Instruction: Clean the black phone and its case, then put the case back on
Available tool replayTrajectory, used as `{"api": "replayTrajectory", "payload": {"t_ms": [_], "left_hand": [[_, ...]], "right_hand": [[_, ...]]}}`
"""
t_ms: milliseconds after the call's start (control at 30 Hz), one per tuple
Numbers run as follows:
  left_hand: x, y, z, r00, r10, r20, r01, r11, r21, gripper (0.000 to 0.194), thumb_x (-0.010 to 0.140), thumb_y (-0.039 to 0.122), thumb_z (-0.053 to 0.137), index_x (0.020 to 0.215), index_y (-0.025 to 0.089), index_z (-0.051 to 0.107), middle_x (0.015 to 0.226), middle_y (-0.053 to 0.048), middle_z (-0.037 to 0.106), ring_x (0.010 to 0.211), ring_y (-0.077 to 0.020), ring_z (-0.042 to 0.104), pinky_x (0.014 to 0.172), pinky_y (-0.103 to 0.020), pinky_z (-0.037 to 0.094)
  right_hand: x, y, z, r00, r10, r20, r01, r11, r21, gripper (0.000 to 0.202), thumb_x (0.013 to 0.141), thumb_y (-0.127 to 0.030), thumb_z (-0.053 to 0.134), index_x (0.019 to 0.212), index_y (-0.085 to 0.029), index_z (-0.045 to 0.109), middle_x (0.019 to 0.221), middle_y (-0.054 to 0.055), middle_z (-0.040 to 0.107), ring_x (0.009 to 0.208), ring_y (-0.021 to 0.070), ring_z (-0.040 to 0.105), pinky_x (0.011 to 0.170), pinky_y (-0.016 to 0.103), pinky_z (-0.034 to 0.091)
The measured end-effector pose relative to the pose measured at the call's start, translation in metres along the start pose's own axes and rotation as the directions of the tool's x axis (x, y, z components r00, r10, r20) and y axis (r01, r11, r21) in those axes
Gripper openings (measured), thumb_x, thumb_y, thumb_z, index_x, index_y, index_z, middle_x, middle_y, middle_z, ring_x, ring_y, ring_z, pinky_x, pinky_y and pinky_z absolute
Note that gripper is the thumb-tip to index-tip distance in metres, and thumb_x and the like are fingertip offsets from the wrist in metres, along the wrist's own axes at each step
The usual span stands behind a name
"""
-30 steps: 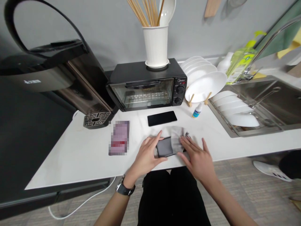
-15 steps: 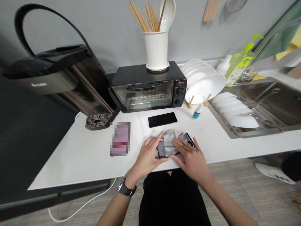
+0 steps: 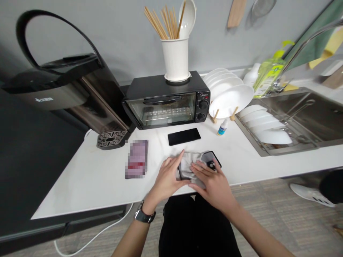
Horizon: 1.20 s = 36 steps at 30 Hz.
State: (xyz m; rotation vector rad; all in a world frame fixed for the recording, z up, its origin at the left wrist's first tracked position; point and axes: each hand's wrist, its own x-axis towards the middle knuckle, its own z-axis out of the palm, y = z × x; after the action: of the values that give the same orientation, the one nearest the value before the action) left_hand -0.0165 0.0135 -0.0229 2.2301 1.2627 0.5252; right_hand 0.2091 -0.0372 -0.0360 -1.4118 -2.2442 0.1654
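A grey cloth (image 3: pixel 187 165) lies over a phone (image 3: pixel 213 160) with a dark edge and a camera bump at its right end, on the white counter near the front edge. My right hand (image 3: pixel 213 182) presses on the cloth with its fingers stretched out. At the phone's left end is my left hand (image 3: pixel 167 178), thumb and forefinger spread around it. Behind them a black-screened phone (image 3: pixel 184 136) rests flat. A small white bottle with a blue label (image 3: pixel 222 127) stands at the back right. To the left lies a blurred-out purple item (image 3: pixel 137 159).
A black toaster oven (image 3: pixel 166 103) bears a white cup of chopsticks (image 3: pixel 175 59). A tall dark appliance (image 3: pixel 88 96) stands left. White plates (image 3: pixel 232 100) are racked beside the sink (image 3: pixel 316 117). A person's shoe (image 3: pixel 311 194) shows at the right.
My right hand has slid left with the cloth, and more of the phone's right end with its camera bump is uncovered. My left hand has stayed in place.
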Motion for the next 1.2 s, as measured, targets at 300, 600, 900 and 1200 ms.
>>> {"api": "replayTrajectory", "payload": {"t_ms": [300, 600, 900, 1200], "left_hand": [[0.002, -0.001, 0.003, 1.000, 0.019, 0.003, -0.019, 1.000, 0.012, 0.107, 0.086, 0.036, 0.081, 0.169, 0.030, 0.014, 0.141, -0.009, 0.062, 0.122, -0.0309, 0.052, 0.109, -0.045, 0.040], [0.003, 0.002, 0.002, 1.000, 0.008, -0.014, -0.008, 1.000, -0.003, 0.119, 0.078, 0.041, 0.090, 0.169, 0.037, 0.012, 0.148, -0.004, 0.061, 0.126, -0.0304, 0.051, 0.110, -0.045, 0.037], [0.002, 0.000, 0.004, 1.000, 0.016, -0.021, -0.015, 0.999, 0.048, 0.114, 0.082, 0.039, 0.086, 0.170, 0.031, 0.012, 0.146, -0.008, 0.059, 0.124, -0.0309, 0.052, 0.108, -0.044, 0.040], [0.003, 0.003, 0.006, 0.999, 0.016, -0.034, -0.015, 0.999, 0.042, 0.119, 0.079, 0.039, 0.089, 0.169, 0.036, 0.011, 0.146, -0.004, 0.061, 0.127, -0.0300, 0.051, 0.110, -0.044, 0.038]], "right_hand": [[0.008, -0.032, 0.022, 0.998, 0.015, -0.061, -0.017, 0.999, -0.041, 0.078, 0.096, -0.070, 0.058, 0.142, -0.008, 0.062, 0.146, 0.021, 0.064, 0.139, 0.0376, 0.058, 0.127, 0.061, 0.026], [0.003, 0.019, -0.005, 0.988, 0.123, -0.094, -0.135, 0.982, -0.134, 0.053, 0.107, -0.053, 0.048, 0.143, -0.017, 0.062, 0.144, 0.014, 0.066, 0.136, 0.0338, 0.062, 0.126, 0.065, 0.022], [-0.003, -0.024, 0.007, 0.998, -0.056, 0.018, 0.055, 0.997, 0.055, 0.059, 0.101, -0.062, 0.055, 0.140, -0.019, 0.064, 0.141, 0.012, 0.069, 0.135, 0.0297, 0.063, 0.127, 0.057, 0.028], [-0.010, -0.007, 0.005, 0.994, 0.050, -0.098, -0.062, 0.990, -0.125, 0.077, 0.097, -0.067, 0.058, 0.146, -0.008, 0.059, 0.151, 0.021, 0.059, 0.141, 0.0386, 0.057, 0.124, 0.061, 0.032]]}}
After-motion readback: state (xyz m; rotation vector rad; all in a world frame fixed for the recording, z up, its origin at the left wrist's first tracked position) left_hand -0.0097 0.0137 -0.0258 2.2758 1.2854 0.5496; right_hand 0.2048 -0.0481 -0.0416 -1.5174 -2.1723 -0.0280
